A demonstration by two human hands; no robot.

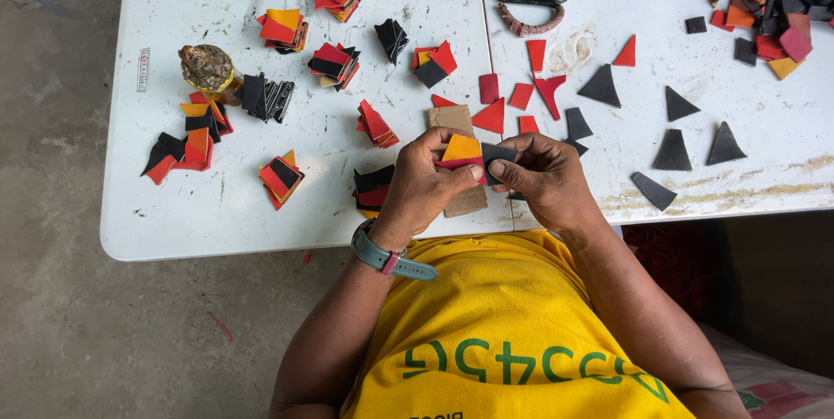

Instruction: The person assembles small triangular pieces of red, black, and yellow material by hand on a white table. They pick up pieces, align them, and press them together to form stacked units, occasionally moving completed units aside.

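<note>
Orange, red and black leather pieces sit pinched in a small stack just above the white counter. Your left hand clamps the stack with thumb on top so the edges stay aligned, while your right hand fingers close on the black piece at its side. Sorted bundles lie spread to your left, loose black triangles to your right.

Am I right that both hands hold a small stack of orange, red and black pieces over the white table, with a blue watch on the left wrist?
Nearly. In the head view both hands, left hand and right hand, do hold the stack over the white table, but the watch is teal green, not blue.
</note>
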